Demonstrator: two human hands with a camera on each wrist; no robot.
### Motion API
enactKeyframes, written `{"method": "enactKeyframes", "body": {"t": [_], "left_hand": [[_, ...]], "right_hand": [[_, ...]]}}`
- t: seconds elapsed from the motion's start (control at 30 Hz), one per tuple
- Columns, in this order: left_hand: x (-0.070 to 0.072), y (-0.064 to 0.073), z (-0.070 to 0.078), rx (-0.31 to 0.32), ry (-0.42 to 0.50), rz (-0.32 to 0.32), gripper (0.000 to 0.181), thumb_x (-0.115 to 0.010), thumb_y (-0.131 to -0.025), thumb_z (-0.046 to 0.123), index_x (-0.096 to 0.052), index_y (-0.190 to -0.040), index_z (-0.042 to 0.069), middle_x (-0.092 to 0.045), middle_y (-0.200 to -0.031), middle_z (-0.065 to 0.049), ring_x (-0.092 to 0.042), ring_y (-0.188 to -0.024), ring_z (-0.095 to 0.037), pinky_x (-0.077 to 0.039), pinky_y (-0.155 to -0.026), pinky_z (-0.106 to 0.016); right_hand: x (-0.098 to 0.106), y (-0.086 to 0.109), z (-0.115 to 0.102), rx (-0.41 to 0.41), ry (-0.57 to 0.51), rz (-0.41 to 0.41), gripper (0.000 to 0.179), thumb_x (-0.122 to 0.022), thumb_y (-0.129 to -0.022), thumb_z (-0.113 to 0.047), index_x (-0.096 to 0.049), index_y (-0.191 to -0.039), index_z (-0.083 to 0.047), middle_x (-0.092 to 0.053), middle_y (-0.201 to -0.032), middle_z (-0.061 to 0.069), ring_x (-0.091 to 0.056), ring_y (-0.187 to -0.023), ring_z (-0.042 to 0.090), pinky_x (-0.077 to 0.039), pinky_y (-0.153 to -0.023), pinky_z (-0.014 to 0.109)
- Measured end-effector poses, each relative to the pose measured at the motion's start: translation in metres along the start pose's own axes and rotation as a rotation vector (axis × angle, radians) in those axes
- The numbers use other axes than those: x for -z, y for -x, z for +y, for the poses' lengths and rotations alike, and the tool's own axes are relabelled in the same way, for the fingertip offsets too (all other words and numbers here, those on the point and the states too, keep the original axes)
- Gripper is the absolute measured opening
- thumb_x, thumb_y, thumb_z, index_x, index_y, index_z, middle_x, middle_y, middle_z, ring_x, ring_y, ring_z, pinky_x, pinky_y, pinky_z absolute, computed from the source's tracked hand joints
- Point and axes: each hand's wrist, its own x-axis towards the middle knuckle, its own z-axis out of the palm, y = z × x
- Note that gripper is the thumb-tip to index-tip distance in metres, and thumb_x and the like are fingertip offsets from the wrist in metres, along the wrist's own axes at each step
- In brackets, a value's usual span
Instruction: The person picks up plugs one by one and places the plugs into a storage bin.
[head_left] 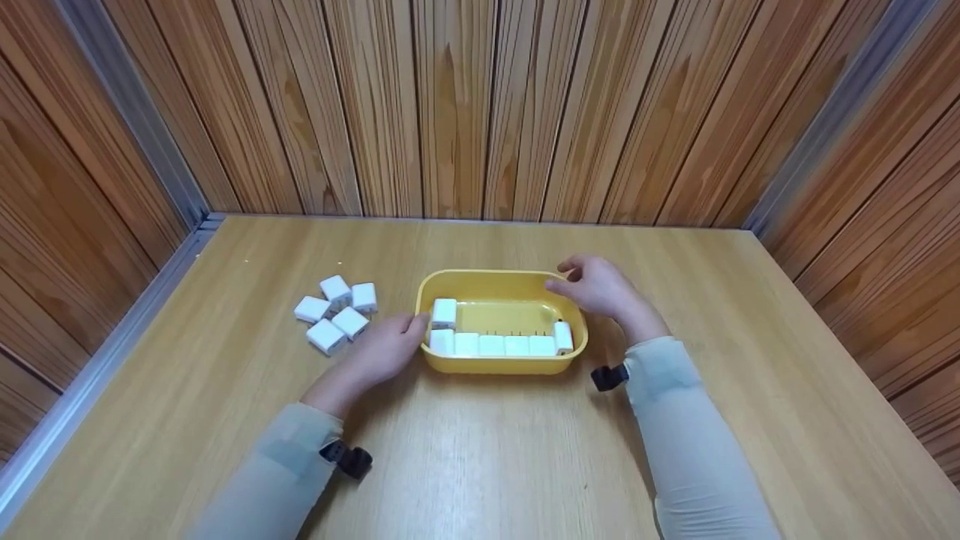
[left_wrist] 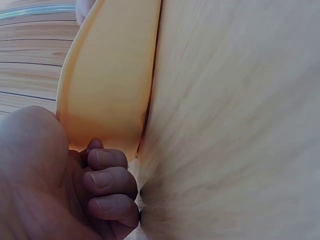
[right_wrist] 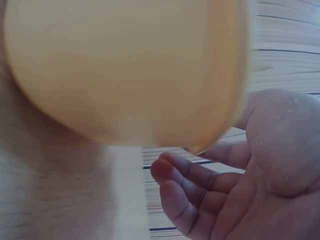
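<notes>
I read the container (head_left: 472, 365) as plain yellow in the head view; both wrist views return a duller orange-yellow. The blocks (head_left: 491, 345) inside it are white. I log the same white on the loose blocks (head_left: 325, 337). The tabletop (head_left: 480, 457) is light brown with fine wood grain. I identify the back wall (head_left: 450, 112) as orange-brown planks with darker grain streaks and near-black seams. Frame strips (head_left: 135, 112) are grey. I record pale grey-beige sleeves (head_left: 697, 427) and black wrist cameras (head_left: 609, 376).
</notes>
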Motion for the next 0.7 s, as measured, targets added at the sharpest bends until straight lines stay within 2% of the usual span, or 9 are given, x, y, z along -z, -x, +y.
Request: {"method": "enactKeyframes", "body": {"t": [0.17,0.27,0.37,0.53,0.7], "left_hand": [[-0.001,0.0,-0.002,-0.014,0.007,0.002,0.066,-0.033,-0.117,0.06,-0.062,-0.154,0.014,-0.068,-0.129,-0.008,-0.065,-0.122,-0.028,-0.051,-0.109,-0.053],[-0.003,-0.001,-0.002,-0.022,0.02,0.003,0.067,-0.034,-0.117,0.06,-0.058,-0.159,0.014,-0.066,-0.142,-0.008,-0.062,-0.135,-0.029,-0.046,-0.119,-0.058],[-0.004,-0.001,-0.001,-0.019,0.03,0.002,0.067,-0.034,-0.117,0.06,-0.056,-0.161,0.014,-0.064,-0.149,-0.008,-0.059,-0.142,-0.029,-0.041,-0.123,-0.06],[-0.002,-0.001,-0.002,-0.024,0.041,-0.01,0.067,-0.034,-0.117,0.06,-0.054,-0.163,0.015,-0.063,-0.152,-0.007,-0.056,-0.146,-0.03,-0.039,-0.124,-0.062],[0.0,-0.001,-0.002,-0.023,0.047,-0.02,0.068,-0.033,-0.117,0.061,-0.054,-0.163,0.016,-0.063,-0.151,-0.008,-0.057,-0.146,-0.03,-0.04,-0.124,-0.061]], "right_hand": [[-0.009,-0.007,0.01,0.041,-0.016,-0.013,0.064,-0.07,-0.109,-0.048,-0.058,-0.156,-0.005,-0.061,-0.151,0.022,-0.059,-0.137,0.04,-0.049,-0.115,0.059],[-0.013,-0.01,0.015,0.072,-0.027,-0.033,0.067,-0.072,-0.109,-0.045,-0.055,-0.159,-0.004,-0.06,-0.155,0.022,-0.056,-0.145,0.041,-0.043,-0.121,0.061],[-0.017,-0.013,0.018,0.08,-0.041,-0.054,0.071,-0.072,-0.109,-0.044,-0.051,-0.163,-0.003,-0.058,-0.159,0.022,-0.051,-0.15,0.042,-0.038,-0.125,0.062],[-0.023,-0.015,0.02,0.034,-0.038,-0.063,0.075,-0.067,-0.111,-0.044,-0.042,-0.168,-0.001,-0.047,-0.168,0.025,-0.041,-0.158,0.045,-0.03,-0.129,0.063],[-0.026,-0.018,0.023,0.029,-0.085,-0.064,0.072,-0.058,-0.115,-0.042,-0.039,-0.169,0.002,-0.044,-0.17,0.027,-0.037,-0.16,0.046,-0.026,-0.131,0.061]]}}
